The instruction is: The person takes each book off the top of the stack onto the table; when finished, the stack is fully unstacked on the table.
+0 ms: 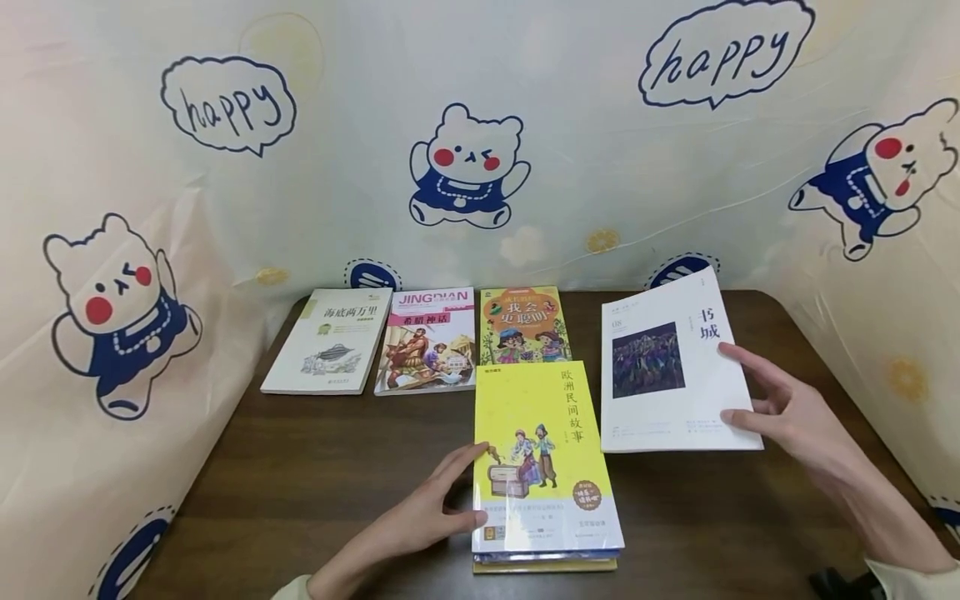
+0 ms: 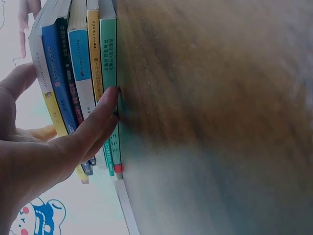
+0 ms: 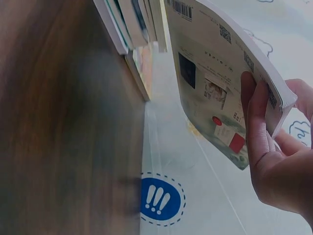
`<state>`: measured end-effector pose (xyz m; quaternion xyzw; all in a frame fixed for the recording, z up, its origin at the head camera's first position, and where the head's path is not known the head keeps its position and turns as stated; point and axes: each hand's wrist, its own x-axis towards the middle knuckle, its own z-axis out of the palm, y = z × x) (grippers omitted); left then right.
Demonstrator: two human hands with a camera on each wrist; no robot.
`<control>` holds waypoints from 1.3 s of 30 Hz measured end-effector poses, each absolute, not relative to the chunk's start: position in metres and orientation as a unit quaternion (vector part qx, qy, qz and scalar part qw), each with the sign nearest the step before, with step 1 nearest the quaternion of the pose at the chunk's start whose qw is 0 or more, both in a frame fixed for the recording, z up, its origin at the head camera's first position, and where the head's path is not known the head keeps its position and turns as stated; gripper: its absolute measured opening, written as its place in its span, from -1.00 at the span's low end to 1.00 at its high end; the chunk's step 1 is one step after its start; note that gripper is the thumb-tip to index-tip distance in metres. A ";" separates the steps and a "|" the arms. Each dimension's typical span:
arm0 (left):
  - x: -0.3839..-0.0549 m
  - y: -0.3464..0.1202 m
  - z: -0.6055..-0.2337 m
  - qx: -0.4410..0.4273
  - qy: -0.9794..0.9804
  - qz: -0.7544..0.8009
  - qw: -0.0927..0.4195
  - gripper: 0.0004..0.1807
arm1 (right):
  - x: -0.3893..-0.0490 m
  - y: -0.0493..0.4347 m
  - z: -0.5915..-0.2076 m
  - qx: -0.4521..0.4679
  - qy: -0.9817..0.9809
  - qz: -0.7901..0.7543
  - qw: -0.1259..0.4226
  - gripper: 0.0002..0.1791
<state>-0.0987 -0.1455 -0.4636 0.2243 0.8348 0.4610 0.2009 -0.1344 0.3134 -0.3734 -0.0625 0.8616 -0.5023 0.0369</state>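
My right hand grips a white softcover book by its right edge and holds it raised, tilted, to the right of a stack. In the right wrist view, the fingers press its back cover and the cover bends. A yellow book tops the stack in front of me. Against the stack's left side rests my left hand, its fingers extended. The left wrist view shows that hand spanning the spines of several stacked books, among them a blue book and a green book at the bottom.
Along the back of the dark wooden table lie a pale book, a comic-style book and an orange-green book in a row. The yellow book's stack partly covers the last one's lower edge. A bear-printed curtain surrounds the table.
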 end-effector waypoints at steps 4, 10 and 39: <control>-0.098 -0.146 -0.463 0.227 0.838 0.457 0.195 -0.11 | -0.147 0.318 -0.371 -0.063 0.867 -0.493 0.031 -0.14; -0.096 -0.147 -0.463 0.229 0.836 0.461 0.191 -0.12 | -0.165 0.325 -0.368 -0.061 0.884 -0.463 0.023 -0.11; -0.096 -0.144 -0.462 0.236 0.824 0.477 0.194 -0.16 | -0.241 0.312 -0.377 -0.094 0.906 -0.404 0.082 -0.11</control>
